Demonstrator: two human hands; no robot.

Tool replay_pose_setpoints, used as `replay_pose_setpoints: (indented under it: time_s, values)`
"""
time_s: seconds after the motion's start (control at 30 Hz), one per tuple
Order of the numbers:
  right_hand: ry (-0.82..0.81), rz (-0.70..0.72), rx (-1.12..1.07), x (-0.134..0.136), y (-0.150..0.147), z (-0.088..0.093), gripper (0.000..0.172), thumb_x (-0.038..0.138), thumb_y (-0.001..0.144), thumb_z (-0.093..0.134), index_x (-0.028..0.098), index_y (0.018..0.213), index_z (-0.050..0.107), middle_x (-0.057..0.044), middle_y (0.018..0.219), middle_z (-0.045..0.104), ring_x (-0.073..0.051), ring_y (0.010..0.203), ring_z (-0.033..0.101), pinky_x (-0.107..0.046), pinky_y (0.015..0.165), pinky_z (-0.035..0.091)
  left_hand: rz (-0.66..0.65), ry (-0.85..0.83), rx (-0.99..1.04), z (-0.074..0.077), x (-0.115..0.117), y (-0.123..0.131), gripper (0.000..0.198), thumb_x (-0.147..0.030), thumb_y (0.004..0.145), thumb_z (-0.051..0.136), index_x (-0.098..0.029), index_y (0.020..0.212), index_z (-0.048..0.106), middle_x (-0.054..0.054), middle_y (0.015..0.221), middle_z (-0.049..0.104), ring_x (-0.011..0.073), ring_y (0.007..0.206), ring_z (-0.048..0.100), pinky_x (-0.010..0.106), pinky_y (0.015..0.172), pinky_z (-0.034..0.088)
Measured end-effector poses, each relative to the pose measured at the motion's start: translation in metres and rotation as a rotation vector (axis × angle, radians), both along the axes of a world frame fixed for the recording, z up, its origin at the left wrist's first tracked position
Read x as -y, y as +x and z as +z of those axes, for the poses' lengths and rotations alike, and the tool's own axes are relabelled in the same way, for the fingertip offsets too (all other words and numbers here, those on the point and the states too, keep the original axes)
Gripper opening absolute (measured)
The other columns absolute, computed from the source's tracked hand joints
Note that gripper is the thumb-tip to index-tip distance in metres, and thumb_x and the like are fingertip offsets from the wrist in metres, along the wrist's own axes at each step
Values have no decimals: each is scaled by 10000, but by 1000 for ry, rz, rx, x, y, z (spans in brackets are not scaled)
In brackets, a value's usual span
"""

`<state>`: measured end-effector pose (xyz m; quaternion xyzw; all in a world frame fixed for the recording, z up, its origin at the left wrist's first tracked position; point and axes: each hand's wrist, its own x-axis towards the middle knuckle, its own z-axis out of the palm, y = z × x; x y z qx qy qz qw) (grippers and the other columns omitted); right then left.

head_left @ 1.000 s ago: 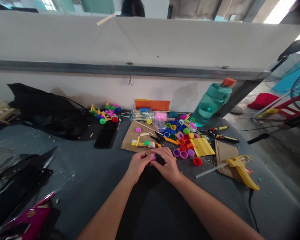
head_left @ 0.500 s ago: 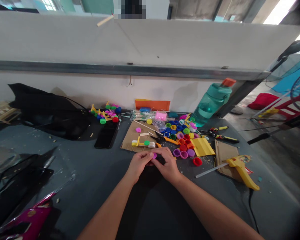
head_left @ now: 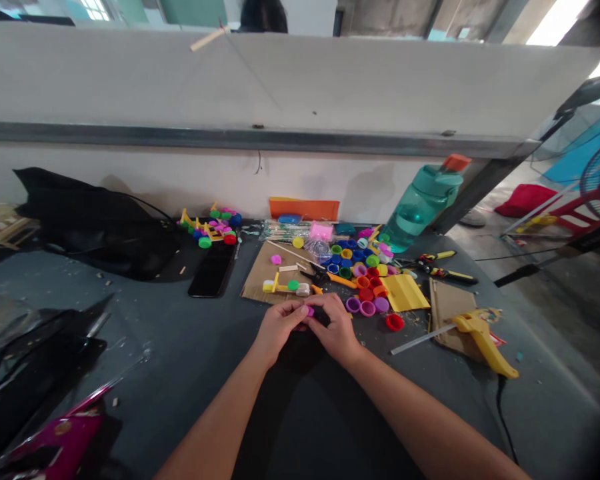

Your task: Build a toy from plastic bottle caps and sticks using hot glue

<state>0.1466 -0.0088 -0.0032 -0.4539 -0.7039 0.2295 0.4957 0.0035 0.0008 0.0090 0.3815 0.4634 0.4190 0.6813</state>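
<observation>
Both hands meet over the front of the dark table, pinching a small purple-pink piece, perhaps a bottle cap; most of it is hidden by fingers. My left hand grips it from the left with thumb and fingers closed. From the other side, my right hand has its fingers curled round the same piece. Just beyond them lies a cardboard sheet bearing a small yellow stick assembly with green and white caps. Pliers with orange handles rest by the right fingertips.
Several coloured bottle caps cluster right of the cardboard. A yellow glue gun lies on the right, near a teal water bottle. A phone, a black bag and a magenta package are on the left.
Both hands stay in nearly the same place. The purple-pink piece appears slightly turned between the fingers. The view has shifted very slightly.
</observation>
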Motion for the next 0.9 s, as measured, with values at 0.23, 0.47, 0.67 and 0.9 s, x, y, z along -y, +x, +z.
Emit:
replay_pose_setpoints:
  time_s: [0.23, 0.47, 0.67, 0.9]
  values:
    - [22, 30, 23, 0, 0, 0, 192, 220, 799, 620, 244, 989, 624, -48, 954, 663, -206, 935, 580, -390, 846, 455, 8, -10, -13, -2, 0, 0, 247, -364, 652, 724, -130, 706, 668, 10, 661, 608, 114, 639, 543, 240, 630, 464]
    - [41, 58, 39, 1, 0, 2, 281, 207, 774, 631, 253, 1050, 603, -40, 992, 655, -199, 969, 575, -389, 869, 451, -5, 31, -27, 0, 0, 0, 247, -365, 654, 720, -130, 655, 646, -4, 610, 572, 96, 592, 503, 214, 592, 429]
    - [28, 17, 15, 0, 0, 1, 228, 239, 757, 662, 248, 980, 618, -52, 954, 659, -216, 934, 583, -397, 829, 466, -17, 8, -25, 1, 0, 0, 275, -388, 621, 735, -132, 670, 650, 0, 626, 572, 108, 604, 510, 228, 601, 438]
    - [34, 35, 29, 0, 0, 0, 199, 211, 793, 620, 250, 988, 621, -52, 961, 661, -214, 938, 578, -402, 844, 453, 2, 6, -7, 0, 0, 0, 260, -385, 643, 723, -135, 665, 655, -6, 622, 581, 104, 607, 518, 233, 610, 448]
